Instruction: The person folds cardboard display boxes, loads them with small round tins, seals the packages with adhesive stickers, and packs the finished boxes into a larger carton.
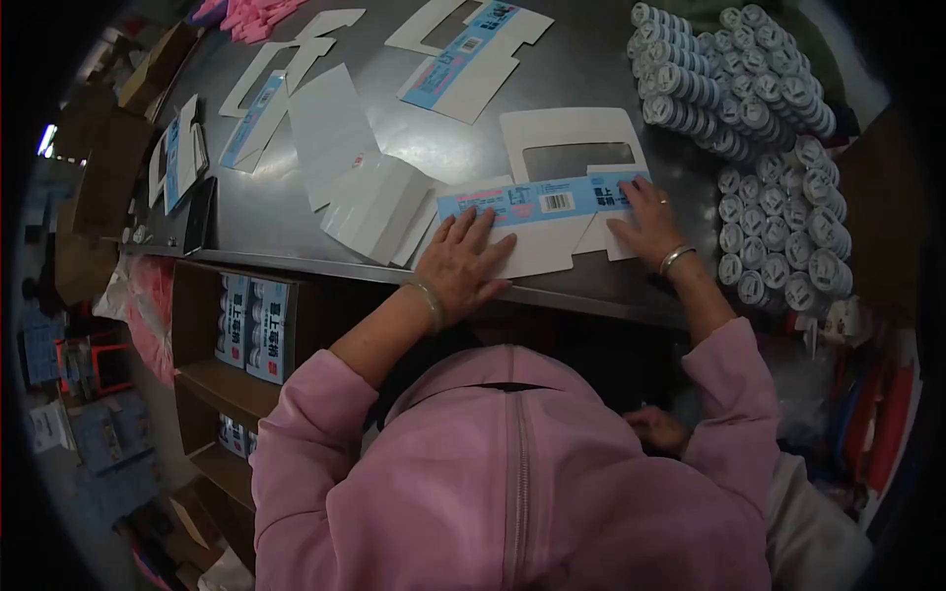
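Pink cloth of a zipped jacket [463,473] filled the lower middle, nearest the camera, and hid whatever lay behind it. Past its right side another person's hand [660,429] showed only in part, its fingers hard to make out, with a pale garment [818,517] below. Darkness cut off the corners, and the lids of the stacked tubs [778,227] were too small to read.

Flat on the metal table [424,138], at its near edge, lay the carton [537,209] — white, unfolded, with a blue band across it. Pink print, a barcode and bold dark characters ran along the band; a window opened in the far panel, and angular flaps pointed towards the jacket. The left hand [458,258] rested palm down on its left end, fingers spread and thumb apart, covering some of the band. The right hand [650,222] pressed the other end, thumb well away from the fingers; whether those fingers touched one another, I could not tell. Folded white card [379,207] lay just left — more blue-banded blanks [463,59] beyond.
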The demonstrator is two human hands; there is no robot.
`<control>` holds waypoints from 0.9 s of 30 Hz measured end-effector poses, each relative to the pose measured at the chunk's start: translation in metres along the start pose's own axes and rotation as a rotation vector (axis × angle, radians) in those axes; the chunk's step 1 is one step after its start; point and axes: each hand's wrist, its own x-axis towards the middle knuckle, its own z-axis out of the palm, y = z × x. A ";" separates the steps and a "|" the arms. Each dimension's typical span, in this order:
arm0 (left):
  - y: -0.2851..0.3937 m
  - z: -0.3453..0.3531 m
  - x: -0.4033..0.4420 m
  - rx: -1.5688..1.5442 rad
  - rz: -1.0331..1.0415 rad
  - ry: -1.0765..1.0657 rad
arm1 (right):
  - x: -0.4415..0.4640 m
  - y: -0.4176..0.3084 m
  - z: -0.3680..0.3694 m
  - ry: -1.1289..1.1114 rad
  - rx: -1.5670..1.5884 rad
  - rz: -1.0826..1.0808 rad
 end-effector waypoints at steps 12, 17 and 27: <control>-0.013 -0.001 0.033 -0.076 -0.089 -0.013 | -0.015 -0.016 -0.033 0.028 -0.014 -0.112; -0.022 0.005 0.039 0.083 -0.008 -0.018 | -0.022 0.003 -0.023 -0.012 -0.259 -0.541; -0.018 -0.021 0.032 -0.126 -0.029 0.063 | -0.024 -0.041 -0.080 0.324 -0.268 -0.542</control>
